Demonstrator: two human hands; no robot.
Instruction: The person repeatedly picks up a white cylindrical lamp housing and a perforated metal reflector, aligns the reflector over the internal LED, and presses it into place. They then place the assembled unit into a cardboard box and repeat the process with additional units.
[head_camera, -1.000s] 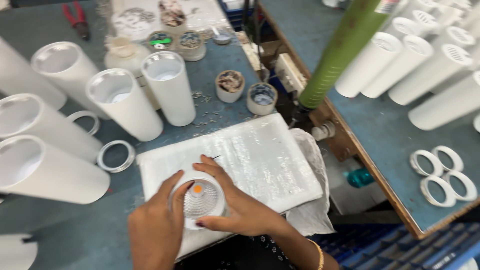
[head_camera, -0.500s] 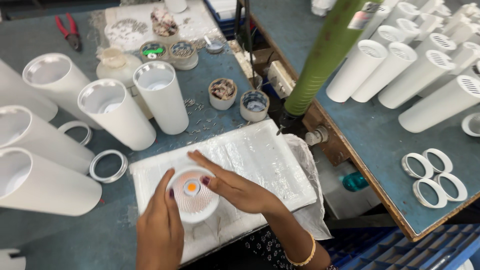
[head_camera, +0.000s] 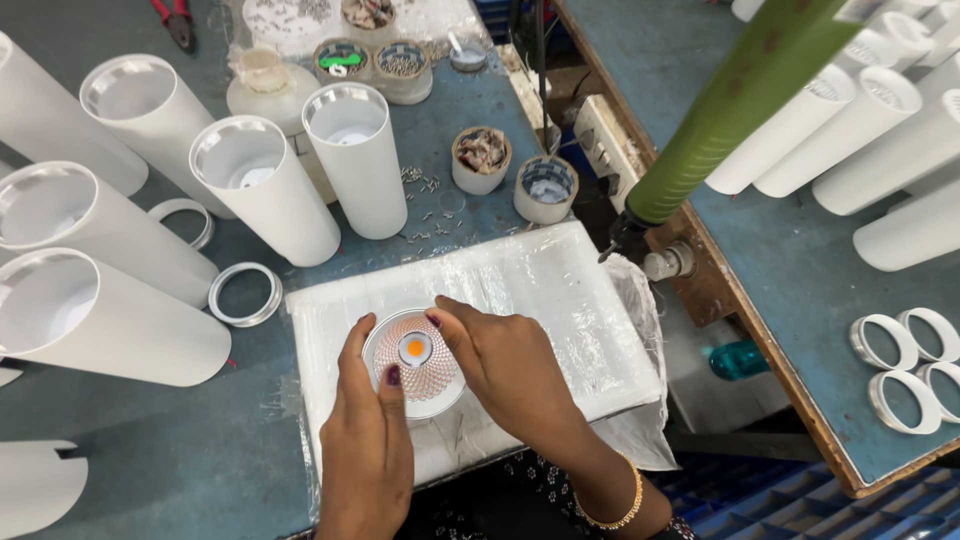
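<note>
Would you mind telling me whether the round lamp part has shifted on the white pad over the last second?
Cannot tell: the camera itself moved, and the round lamp part sits near the front left of the white pad throughout.

Bright, even overhead light fills the blue worktop (head_camera: 150, 470), casting only soft shadows; glare glints off the plastic-wrapped pad (head_camera: 520, 290) (sharp at centre), while the green pole (head_camera: 730, 110) blurs and edges bow outward.

Glossy faceted metal reflector (head_camera: 415, 362), plastic-wrapped pad (head_camera: 520, 290)
</note>
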